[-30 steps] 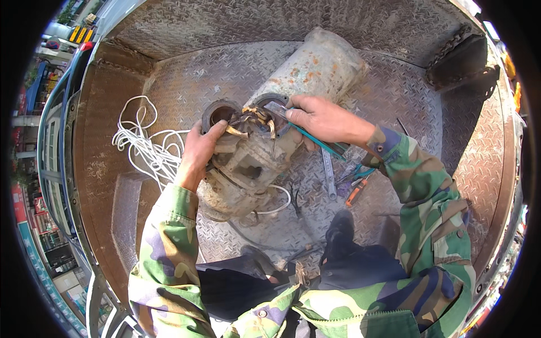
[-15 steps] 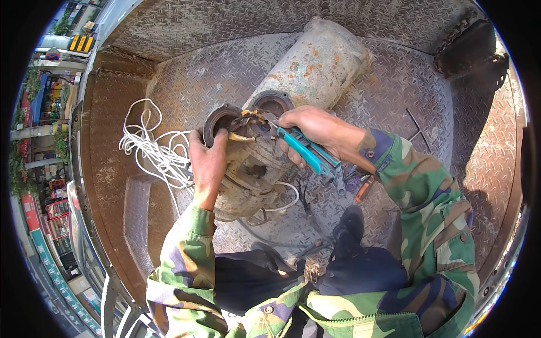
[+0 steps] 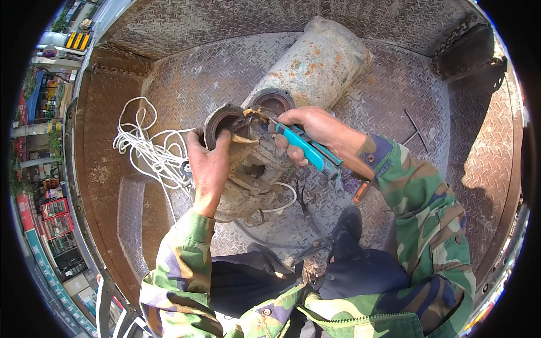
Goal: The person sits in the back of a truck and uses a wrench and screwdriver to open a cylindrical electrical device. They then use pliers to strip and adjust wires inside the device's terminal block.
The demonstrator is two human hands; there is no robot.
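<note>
A dirt-caked metal machine body (image 3: 239, 197), like an old pump, lies in front of me with its top opened. On its upper left is a dark round metal ring (image 3: 218, 119). My left hand (image 3: 208, 160) grips this ring, thumb at the inner rim. A second round collar (image 3: 274, 100) sits to its right. Torn yellowish-brown material (image 3: 245, 139) and dark bits lie between them. My right hand (image 3: 318, 132) is wrapped round a teal-and-grey hand tool (image 3: 309, 147), its narrow tip at the dark bits. The tool's exact kind is unclear.
A large crusted cylinder (image 3: 321, 62) lies behind the machine. Tangled white cord (image 3: 149, 149) is on the left; an orange-handled tool (image 3: 360, 191) and a thin T-shaped rod (image 3: 418, 130) are on the right. Rusty tread-plate walls (image 3: 270, 22) surround me. A dark cable (image 3: 276, 244) runs by my feet.
The fingers of my right hand have shifted on the teal tool, and its handle has turned slightly. The ring under my left hand looks a little tilted. The whole view has shifted slightly.
</note>
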